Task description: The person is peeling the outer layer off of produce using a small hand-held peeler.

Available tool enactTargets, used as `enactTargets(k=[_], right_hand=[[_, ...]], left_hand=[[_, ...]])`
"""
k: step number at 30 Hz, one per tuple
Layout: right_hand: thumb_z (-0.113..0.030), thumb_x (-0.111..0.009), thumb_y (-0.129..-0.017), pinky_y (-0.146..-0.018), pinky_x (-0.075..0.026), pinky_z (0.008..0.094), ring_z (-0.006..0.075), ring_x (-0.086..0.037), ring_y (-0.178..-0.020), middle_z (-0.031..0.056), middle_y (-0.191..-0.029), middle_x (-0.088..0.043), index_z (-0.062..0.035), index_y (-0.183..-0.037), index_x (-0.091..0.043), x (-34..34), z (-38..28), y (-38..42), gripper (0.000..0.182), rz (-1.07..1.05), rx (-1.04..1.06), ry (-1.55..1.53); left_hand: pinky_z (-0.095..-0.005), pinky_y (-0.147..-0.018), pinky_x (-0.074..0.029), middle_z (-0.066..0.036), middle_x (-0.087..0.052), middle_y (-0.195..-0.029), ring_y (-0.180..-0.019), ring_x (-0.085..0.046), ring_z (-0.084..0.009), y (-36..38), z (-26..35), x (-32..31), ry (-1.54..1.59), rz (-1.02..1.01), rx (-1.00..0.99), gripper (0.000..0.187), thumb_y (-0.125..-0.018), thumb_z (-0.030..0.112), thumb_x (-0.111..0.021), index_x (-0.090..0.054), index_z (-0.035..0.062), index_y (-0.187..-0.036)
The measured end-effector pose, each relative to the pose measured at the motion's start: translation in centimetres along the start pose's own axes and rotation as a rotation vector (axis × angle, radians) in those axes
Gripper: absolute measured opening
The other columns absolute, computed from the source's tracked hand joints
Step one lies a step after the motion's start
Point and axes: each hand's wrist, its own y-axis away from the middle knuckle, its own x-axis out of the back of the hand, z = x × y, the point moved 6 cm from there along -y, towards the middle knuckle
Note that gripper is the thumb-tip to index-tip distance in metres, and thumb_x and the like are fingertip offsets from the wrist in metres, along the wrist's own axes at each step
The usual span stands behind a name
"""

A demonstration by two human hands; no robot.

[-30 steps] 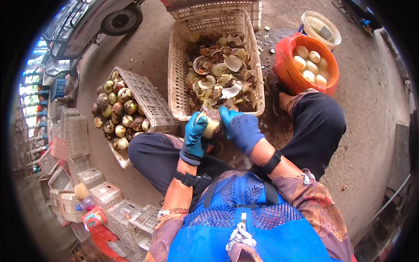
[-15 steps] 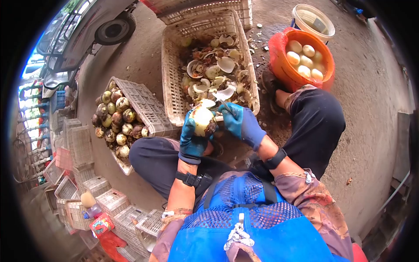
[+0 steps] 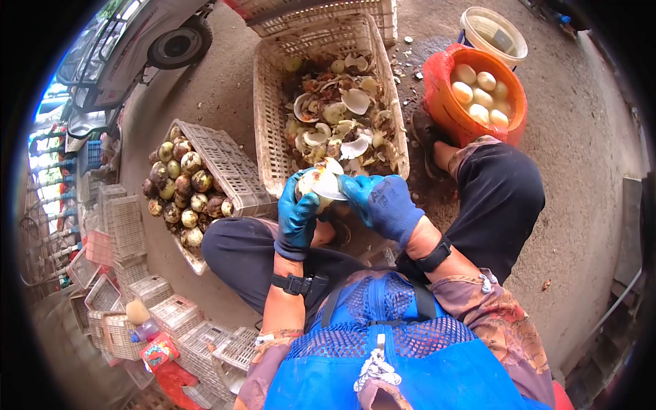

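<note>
My left hand (image 3: 296, 212), in a blue work glove, is wrapped round a pale, partly peeled round fruit (image 3: 317, 182). My right hand (image 3: 380, 203), gloved too, grips a knife whose blade (image 3: 333, 195) lies against the fruit's right side. Its handle is hidden in the fingers. A cut flap of peel (image 3: 333, 167) stands up at the top of the fruit. Just beyond my hands is a dirty white plastic crate (image 3: 268, 116) holding curved white peel pieces (image 3: 355, 101) and brown scraps.
To the left, a tipped crate (image 3: 229, 160) spills unpeeled brown-and-yellow round fruits (image 3: 183, 184). An orange tub (image 3: 434, 85) at right holds peeled white fruits in cloudy liquid, with a white bucket (image 3: 521, 49) behind. Stacked crates (image 3: 126, 229) and a parked vehicle (image 3: 178, 48) stand further left.
The fruit has been turned in my left hand, so its brown patch no longer faces me. My right hand has moved down and rotated, bringing the knife blade across the fruit's right side.
</note>
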Motion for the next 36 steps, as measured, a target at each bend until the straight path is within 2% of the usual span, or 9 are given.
enactTargets(k=[6, 11, 17, 21, 27, 28, 31, 32, 36], right_hand=[[-0.017, -0.06, -0.083, -0.055, -0.047, 0.0419, 0.0287, -0.065, -0.071, 0.0079, -0.081, -0.063, -0.0126, -0.108, -0.058, -0.9, 0.1, -0.1, 0.025, -0.091, 0.058, -0.015], [-0.016, -0.06, -0.081, -0.055, -0.047, 0.0423, 0.0289, -0.065, -0.071, 0.008, -0.079, -0.062, -0.0124, -0.103, -0.056, -2.7, 0.2, 0.1, 0.022, -0.159, 0.004, 0.036], [-0.014, -0.058, -0.081, -0.056, -0.049, 0.0442, 0.0301, -0.067, -0.072, 0.009, -0.079, -0.064, -0.0124, -0.105, -0.055, -2.8, 0.2, -0.2, 0.024, -0.176, -0.071, 0.095], [-0.018, -0.056, -0.086, -0.059, -0.05, 0.0468, 0.033, -0.068, -0.075, 0.014, -0.082, -0.068, -0.0108, -0.107, -0.056, -4.7, 1.8, -0.4, 0.023, -0.289, -0.302, 0.126], [-0.02, -0.054, -0.089, -0.073, -0.052, 0.0503, 0.0423, -0.066, -0.085, 0.0268, -0.09, -0.067, -0.003, -0.095, -0.061, -5.3, 3.5, 0.0, 0.02, -0.214, -0.575, -0.281], [-0.022, -0.054, -0.089, -0.073, -0.051, 0.0515, 0.0444, -0.064, -0.086, 0.0262, -0.092, -0.066, -0.0023, -0.095, -0.063, -7.5, 5.3, 0.6, 0.022, -0.168, -0.597, -0.448], [-0.023, -0.055, -0.089, -0.071, -0.05, 0.0519, 0.0452, -0.063, -0.085, 0.0237, -0.09, -0.066, -0.0053, -0.096, -0.063, -5.3, 4.7, 0.2, 0.021, 0.127, -0.515, -0.511], [-0.023, -0.057, -0.089, -0.068, -0.049, 0.0508, 0.0444, -0.062, -0.084, 0.0215, -0.087, -0.066, -0.0079, -0.098, -0.063, -4.9, 4.7, 0.7, 0.019, 0.11, -0.584, -0.502], [-0.022, -0.059, -0.087, -0.063, -0.049, 0.048, 0.041, -0.064, -0.077, 0.0193, -0.08, -0.065, -0.01, -0.095, -0.061, -1.3, 3.3, 1.2, 0.015, 0.098, -0.513, -0.416]], left_hand=[[-0.0284, -0.086, -0.051, -0.005, -0.064, -0.11, -0.099, -0.062, -0.0144, 0.3, 0.3, 0.6, -0.118, 0.031, 0.027, 0.068, -0.074, 0.037, -0.084, -0.055, 0.0005, -0.123], [-0.0281, -0.084, -0.052, -0.006, -0.066, -0.106, -0.095, -0.062, -0.0138, 0.6, 0.7, 0.9, -0.259, 0.09, -0.03, 0.063, -0.073, 0.027, -0.085, -0.056, -0.0003, -0.121], [-0.0287, -0.087, -0.051, -0.006, -0.065, -0.107, -0.095, -0.062, -0.0138, 0.9, 0.4, 0.4, -0.367, 0.091, 0.068, 0.056, -0.073, 0.02, -0.083, -0.056, -0.001, -0.118], [-0.0293, -0.086, -0.051, -0.008, -0.066, -0.104, -0.095, -0.062, -0.014, 0.7, -0.9, 0.7, -0.491, 0.136, 0.033, 0.055, -0.073, 0.021, -0.083, -0.057, -0.0023, -0.116], [-0.0303, -0.088, -0.051, -0.008, -0.065, -0.105, -0.096, -0.062, -0.0161, 0.5, -1.8, 0.7, -0.413, 0.158, 0.018, 0.058, -0.071, 0.026, -0.084, -0.058, -0.0018, -0.115], [-0.0305, -0.089, -0.05, -0.008, -0.065, -0.106, -0.097, -0.062, -0.0163, 0.5, -1.4, 0.3, -0.372, 0.133, -0.025, 0.059, -0.071, 0.026, -0.084, -0.058, -0.0017, -0.116], [-0.0314, -0.092, -0.049, -0.008, -0.063, -0.111, -0.101, -0.061, -0.0169, 0.4, -0.9, -1.0, -0.242, 0.093, -0.062, 0.064, -0.072, 0.028, -0.084, -0.055, -0.0007, -0.121], [-0.0313, -0.092, -0.049, -0.008, -0.062, -0.112, -0.102, -0.061, -0.0169, 0.3, -1.0, -1.1, -0.182, 0.095, -0.056, 0.064, -0.072, 0.028, -0.084, -0.054, -0.0005, -0.122], [-0.0307, -0.093, -0.049, -0.007, -0.061, -0.114, -0.104, -0.06, -0.0166, -0.2, -1.1, -0.3, -0.143, 0.112, -0.032, 0.064, -0.074, 0.026, -0.083, -0.053, 0.0006, -0.124]])
